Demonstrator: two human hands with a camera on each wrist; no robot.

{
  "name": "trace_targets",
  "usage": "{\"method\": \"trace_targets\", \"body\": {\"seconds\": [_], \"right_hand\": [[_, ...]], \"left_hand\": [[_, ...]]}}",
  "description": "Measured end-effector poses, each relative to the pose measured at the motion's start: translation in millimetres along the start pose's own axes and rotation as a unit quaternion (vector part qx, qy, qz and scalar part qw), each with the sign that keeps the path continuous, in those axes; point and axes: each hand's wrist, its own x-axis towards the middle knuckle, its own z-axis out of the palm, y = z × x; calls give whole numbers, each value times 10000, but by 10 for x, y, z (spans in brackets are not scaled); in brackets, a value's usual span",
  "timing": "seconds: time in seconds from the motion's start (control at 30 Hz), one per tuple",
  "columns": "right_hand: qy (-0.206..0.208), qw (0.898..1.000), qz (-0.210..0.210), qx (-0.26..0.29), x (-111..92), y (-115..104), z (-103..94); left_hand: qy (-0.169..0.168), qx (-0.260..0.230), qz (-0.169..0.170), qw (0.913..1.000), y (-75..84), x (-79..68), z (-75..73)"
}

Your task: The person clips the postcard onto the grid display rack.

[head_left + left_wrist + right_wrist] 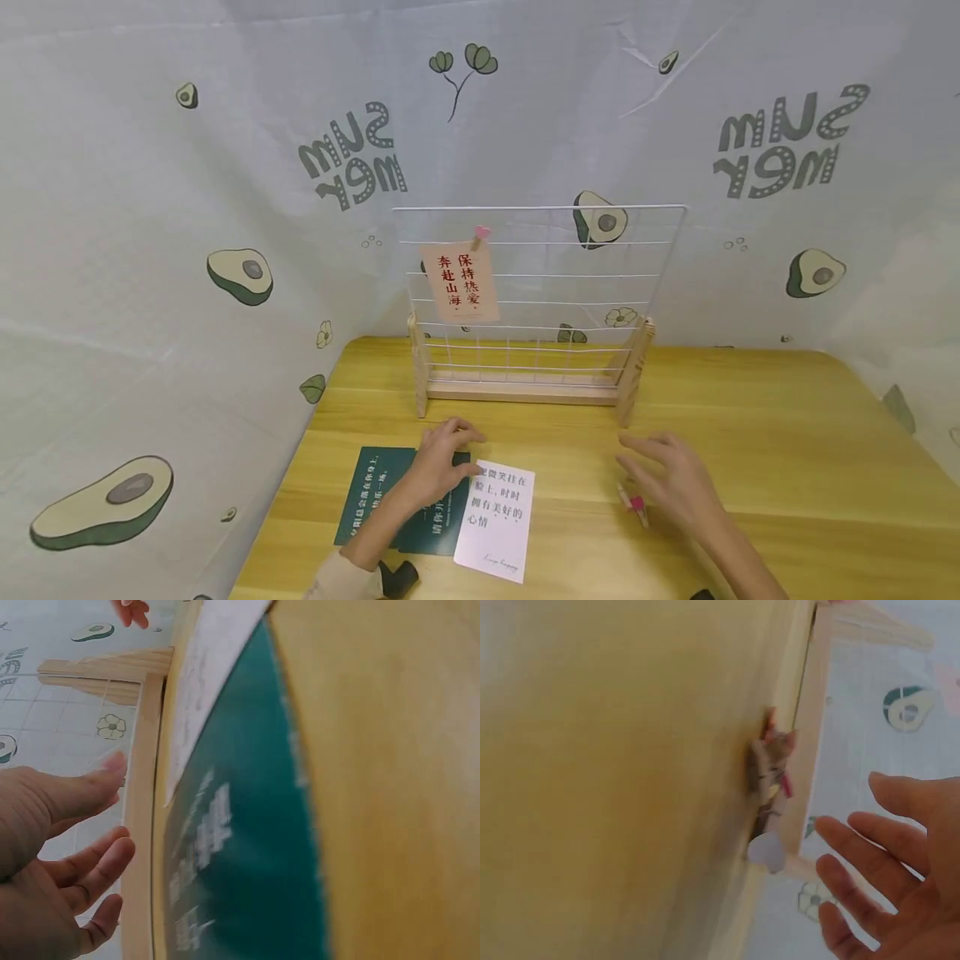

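My left hand (442,460) hovers over two dark green cards (367,492) and the top of a white card (497,533), all printed with writing. Its fingers are loosely bent, and nothing shows between thumb and fingers in the left wrist view (64,855). To the right, my right hand (675,479) hangs above the table beside small wooden clips (636,507) with a pink piece. The right wrist view shows these clips (772,776) in a little cluster, one bearing a pale heart, apart from the relaxed fingers (866,851).
A white wire grid (570,275) stands upright in a wooden base (521,390) behind the hands. On its left side a pink card (461,283) with red writing hangs from a pink heart clip (481,236). A pale avocado-print cloth (525,150) surrounds the yellow wooden table (750,417).
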Motion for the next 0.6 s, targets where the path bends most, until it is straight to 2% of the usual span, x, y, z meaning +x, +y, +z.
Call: {"method": "trace_targets", "body": {"seconds": [0.1, 0.27, 0.43, 0.6], "right_hand": [[-381, 9968, 602, 360, -82, 94, -22], [-756, 9845, 1343, 841, -164, 262, -83], [-867, 9795, 1609, 850, -199, 390, -82], [-871, 9819, 1511, 732, -287, 467, -72]], "left_hand": [[-345, -127, -248, 9990, -12, -11, 31], [-496, -300, -421, 9974, -16, 0, 22], [-454, -114, -552, 9974, -17, 13, 56], [-540, -80, -569, 9969, 13, 18, 125]]}}
